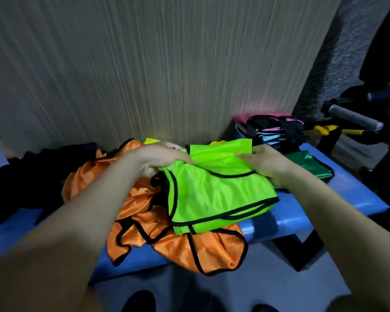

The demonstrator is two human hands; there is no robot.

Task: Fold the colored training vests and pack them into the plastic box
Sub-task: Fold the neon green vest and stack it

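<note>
While my left hand (160,157) pinches the green vest (214,188) at its near-left corner and my right hand (266,163) curls over its far-right edge, the vest lies half folded on the orange vests (167,239) heaped on the blue bench (302,212). I judge I am mid-fold. Next I should bring the held edges together and flatten the layers squarely. Folded vests (270,129) are stacked at the far right; I see no box.
</note>
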